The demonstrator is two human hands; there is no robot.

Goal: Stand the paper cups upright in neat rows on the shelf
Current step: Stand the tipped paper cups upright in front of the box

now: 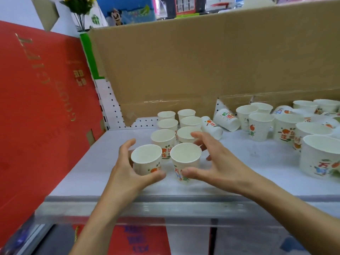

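Left hand (128, 168) grasps near-left cup (145, 162); right hand (211, 162) released, thumb touching near-right cup (185, 157), on shelf (239, 173); far cup (285, 129) printed "连"; red box (36, 107) lettered "GOOD".

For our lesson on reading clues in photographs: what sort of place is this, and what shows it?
Most likely a shop's display shelving. A white shelf, with a perforated back panel and clear front rail, carries many identical printed paper cups, and a red gold-lettered box stands beside it.
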